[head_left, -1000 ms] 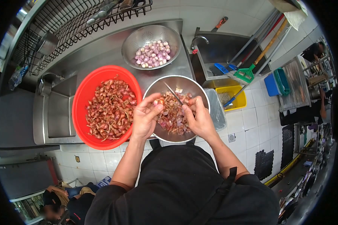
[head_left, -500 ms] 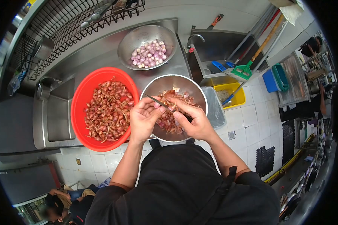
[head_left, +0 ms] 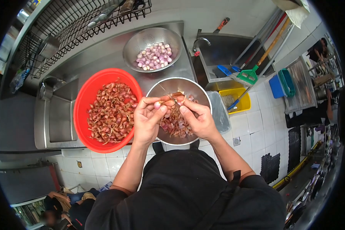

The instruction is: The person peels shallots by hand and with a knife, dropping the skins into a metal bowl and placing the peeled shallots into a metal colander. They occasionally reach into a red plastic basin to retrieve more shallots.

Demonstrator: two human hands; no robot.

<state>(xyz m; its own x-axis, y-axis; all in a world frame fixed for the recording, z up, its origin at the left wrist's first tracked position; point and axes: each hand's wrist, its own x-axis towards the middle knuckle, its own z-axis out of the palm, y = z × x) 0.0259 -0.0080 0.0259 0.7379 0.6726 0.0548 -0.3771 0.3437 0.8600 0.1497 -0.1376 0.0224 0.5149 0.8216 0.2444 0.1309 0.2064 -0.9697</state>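
Observation:
My left hand (head_left: pixel 147 117) is closed, with a partly peeled shallot (head_left: pixel 157 104) pinched at its fingertips. Fingers of my right hand (head_left: pixel 198 119) are pressed together on reddish-brown shallot skin (head_left: pixel 177 94), close against the left fingertips. Whether the small knife is still in the right hand cannot be made out. Both hands are above a steel bowl (head_left: pixel 206 96) holding loose shallot peelings (head_left: pixel 176 124). To the left stands a red basin (head_left: pixel 80 115) full of unpeeled shallots (head_left: pixel 113 113). Behind, a steel colander (head_left: pixel 132 46) contains peeled shallots (head_left: pixel 154 56).
A sink (head_left: pixel 61 122) lies left of the basin, another sink (head_left: pixel 218 50) at back right. A wire rack (head_left: pixel 76 30) hangs above the counter. A yellow tub (head_left: pixel 246 103), broom and dustpan (head_left: pixel 248 75) stand right. Other people are at lower left and far right.
The knife blade that showed between my hands is no longer plainly visible. My right fingers have moved to pinch skin beside the shallot, which my left hand still holds.

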